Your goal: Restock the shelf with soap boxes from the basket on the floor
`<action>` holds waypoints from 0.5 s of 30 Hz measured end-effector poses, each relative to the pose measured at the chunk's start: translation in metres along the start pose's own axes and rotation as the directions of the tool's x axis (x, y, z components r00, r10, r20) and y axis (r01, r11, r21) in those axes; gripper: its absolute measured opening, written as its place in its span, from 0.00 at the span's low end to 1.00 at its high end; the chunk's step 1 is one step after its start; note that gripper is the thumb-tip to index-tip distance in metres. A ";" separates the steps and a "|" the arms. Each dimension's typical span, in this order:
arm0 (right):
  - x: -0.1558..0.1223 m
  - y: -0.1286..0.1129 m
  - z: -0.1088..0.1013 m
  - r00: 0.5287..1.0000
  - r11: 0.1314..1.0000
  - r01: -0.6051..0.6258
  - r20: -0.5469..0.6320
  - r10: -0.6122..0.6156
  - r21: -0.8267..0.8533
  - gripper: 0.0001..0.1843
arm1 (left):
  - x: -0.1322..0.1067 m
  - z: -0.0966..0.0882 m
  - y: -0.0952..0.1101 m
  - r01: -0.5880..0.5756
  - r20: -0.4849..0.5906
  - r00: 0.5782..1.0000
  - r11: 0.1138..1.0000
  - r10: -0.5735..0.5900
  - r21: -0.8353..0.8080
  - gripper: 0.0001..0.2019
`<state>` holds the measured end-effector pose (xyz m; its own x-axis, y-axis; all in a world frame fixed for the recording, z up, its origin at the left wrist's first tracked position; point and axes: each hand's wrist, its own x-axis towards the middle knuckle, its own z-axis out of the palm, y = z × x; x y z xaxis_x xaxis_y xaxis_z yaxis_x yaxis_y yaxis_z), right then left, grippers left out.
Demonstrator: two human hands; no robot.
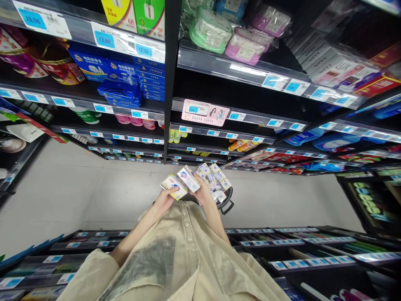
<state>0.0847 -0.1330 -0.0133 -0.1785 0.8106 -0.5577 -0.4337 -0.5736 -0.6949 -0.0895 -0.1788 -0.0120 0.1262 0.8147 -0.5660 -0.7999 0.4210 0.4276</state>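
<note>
In my left hand [165, 200] is a flat white and yellow box [174, 185], with my thumb lying across its printed face. My right hand [203, 190] grips a second small box [188, 178], white with blue and pink print, tilted close beside the first. Both boxes are held in front of my waist. Just to the right of my right hand stands a black basket [231, 197] filled with several similar small white boxes [216, 177]. The fine print on the boxes is too small to read.
Ahead rises a tall black shelf unit [171, 50] with price labels, blue boxes [120, 93], wrapped soaps [210, 31] and bottles [335, 141]. Another low shelf row [282, 242] runs behind me on both sides. Grey floor [119, 184] lies between them.
</note>
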 end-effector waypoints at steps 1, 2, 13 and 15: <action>0.002 0.003 -0.002 0.995 0.996 -0.082 0.054 0.080 0.032 0.25 | -0.001 0.001 0.001 0.004 0.016 1.000 1.000 -0.004 0.000 0.34; 0.004 0.006 -0.005 0.985 0.988 -0.143 0.108 0.137 0.052 0.26 | -0.002 0.003 0.001 0.011 0.031 0.999 1.000 -0.011 -0.001 0.34; 0.000 0.008 -0.009 0.961 0.970 -0.219 0.193 0.196 0.106 0.27 | -0.005 0.003 0.002 0.041 0.053 0.998 0.999 -0.041 0.008 0.36; 0.001 0.008 -0.008 0.961 0.966 -0.230 0.186 0.206 0.119 0.28 | -0.004 0.002 0.002 0.042 0.038 0.998 0.999 -0.042 0.003 0.35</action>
<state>0.0887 -0.1379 -0.0228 -0.4255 0.6823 -0.5944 -0.4825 -0.7268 -0.4889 -0.0901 -0.1808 -0.0074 0.1818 0.8107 -0.5565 -0.7924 0.4559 0.4053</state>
